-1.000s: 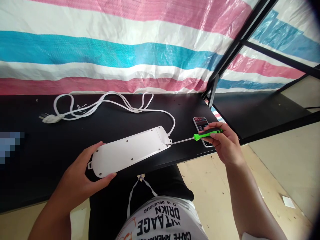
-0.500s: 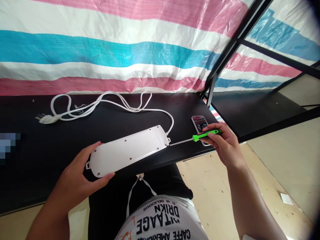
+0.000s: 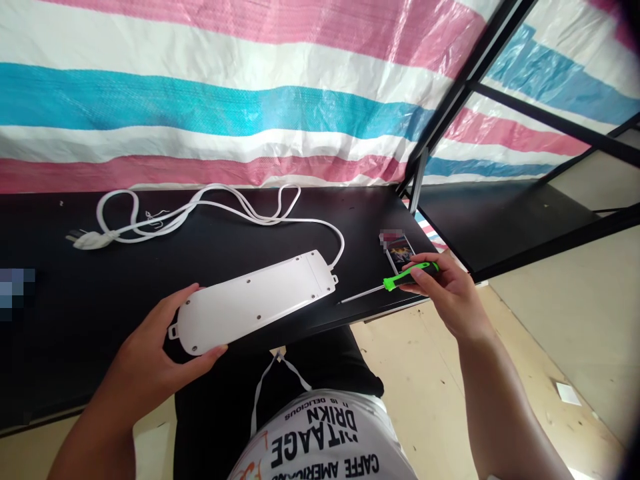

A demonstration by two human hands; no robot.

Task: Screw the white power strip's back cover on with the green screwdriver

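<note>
White power strip (image 3: pixel 257 301): over the black table (image 3: pixel 100 290), long axis left-to-right, corded right end angled far.
Left hand (image 3: pixel 155 350): I have it grasping the strip's left end.
Right hand (image 3: pixel 453 297): I have it clutching the screwdriver (image 3: pixel 411 275), tip pointing left and near, apart from the strip.

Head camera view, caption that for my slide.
Left hand holding a white power strip, underside showing; right hand holding a green-and-black screwdriver, its tip clear of the strip.
</note>
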